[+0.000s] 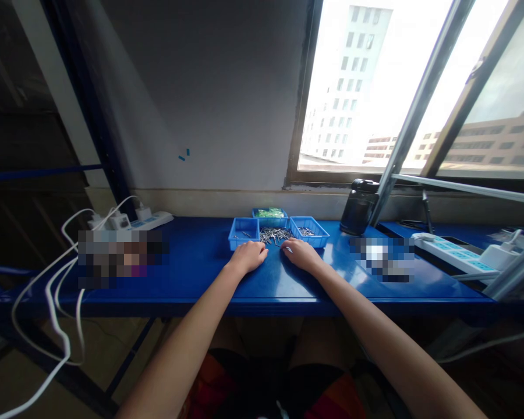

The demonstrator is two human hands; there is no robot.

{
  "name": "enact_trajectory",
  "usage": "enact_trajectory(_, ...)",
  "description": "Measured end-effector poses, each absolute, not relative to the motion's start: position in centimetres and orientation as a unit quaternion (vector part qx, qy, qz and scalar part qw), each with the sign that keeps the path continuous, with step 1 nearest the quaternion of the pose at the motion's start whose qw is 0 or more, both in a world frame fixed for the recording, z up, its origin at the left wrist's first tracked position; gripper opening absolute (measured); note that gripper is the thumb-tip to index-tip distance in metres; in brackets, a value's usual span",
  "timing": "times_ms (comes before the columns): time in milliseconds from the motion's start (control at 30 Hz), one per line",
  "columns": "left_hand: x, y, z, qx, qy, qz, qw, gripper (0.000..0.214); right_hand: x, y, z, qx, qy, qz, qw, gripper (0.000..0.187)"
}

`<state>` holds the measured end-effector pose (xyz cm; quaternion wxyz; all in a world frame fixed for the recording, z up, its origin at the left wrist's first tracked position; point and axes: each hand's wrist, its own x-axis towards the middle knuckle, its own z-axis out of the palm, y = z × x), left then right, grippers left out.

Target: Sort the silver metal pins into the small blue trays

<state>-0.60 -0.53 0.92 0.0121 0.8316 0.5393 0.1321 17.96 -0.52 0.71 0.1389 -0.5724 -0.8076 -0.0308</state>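
A loose pile of small metal pieces (275,234), like screws or pins, lies on the blue table. My left hand (248,257) rests just in front of the left blue bin (244,242), fingers curled in; whatever they hold is hidden. At the pile's near right edge is my right hand (300,254), its fingers bent and drawn together, with a small bright spot by them. I cannot make out what is in its fingertips. A few metal pieces lie in the left bin, and more fill part of the right blue bin (318,240).
Behind the pile stands another blue bin (255,221) with green packets (269,213). A black container (358,206) stands by the window. Power strips (452,254) with white cables lie at both sides. Two table areas are blurred out. The blue table's front edge (192,308) runs beneath my forearms.
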Motion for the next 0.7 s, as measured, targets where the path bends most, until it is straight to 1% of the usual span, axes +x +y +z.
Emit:
enact_trajectory(167,-0.62,-0.55,0.92,0.834,0.534,0.135,0.007,0.034,18.06,-0.25,0.55,-0.557,-0.815,-0.016,0.160,0.024)
enact_trajectory(367,-0.57,-0.61,1.00,0.832,0.536,0.138,0.020,0.029,18.09,0.07,0.25,-0.471,-0.858,0.026,0.203,0.022)
enact_trajectory(467,-0.59,-0.61,1.02,0.833,0.537,0.132,0.024,0.030,17.95,-0.07,0.32,-0.437,-0.870,0.044,0.223,0.021)
enact_trajectory(700,-0.69,-0.67,1.06,0.846,0.516,0.129,0.018,0.028,17.81,-0.35,0.39,-0.408,-0.874,0.042,0.262,0.019)
